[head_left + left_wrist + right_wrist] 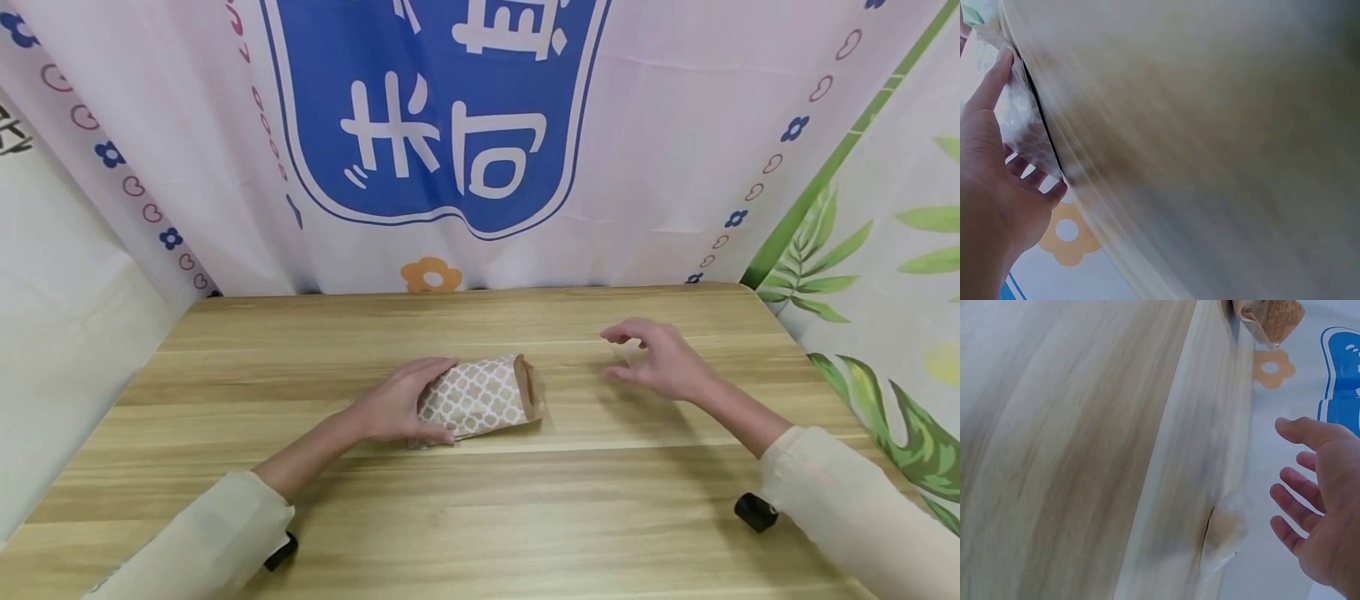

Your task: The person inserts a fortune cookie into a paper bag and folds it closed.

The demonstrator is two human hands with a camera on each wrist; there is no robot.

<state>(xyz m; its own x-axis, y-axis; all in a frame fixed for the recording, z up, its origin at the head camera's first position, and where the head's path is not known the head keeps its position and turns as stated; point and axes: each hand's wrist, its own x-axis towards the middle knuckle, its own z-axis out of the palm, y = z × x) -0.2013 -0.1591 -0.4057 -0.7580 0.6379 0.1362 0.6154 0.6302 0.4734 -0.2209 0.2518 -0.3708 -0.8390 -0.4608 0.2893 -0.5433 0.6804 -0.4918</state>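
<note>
A tan paper bag (480, 396) with a white lattice pattern lies on its side on the table, its mouth facing right. My left hand (401, 404) grips its closed end, thumb on the near side and fingers on the far side. In the left wrist view the bag (1016, 112) sits between thumb and fingers. My right hand (663, 362) hovers to the right of the bag, fingers loosely bent and apart from the thumb, holding nothing visible. Beside that hand, in the right wrist view, lies a small tan thing in clear plastic (1225, 531); its kind is unclear.
The wood-grain table (480, 517) spreads around both hands. A printed curtain (652, 167) hangs along its far edge, with a leaf-patterned cloth (885, 275) at the right and a pale cloth (67, 275) at the left. Black straps (755, 512) show under the sleeves.
</note>
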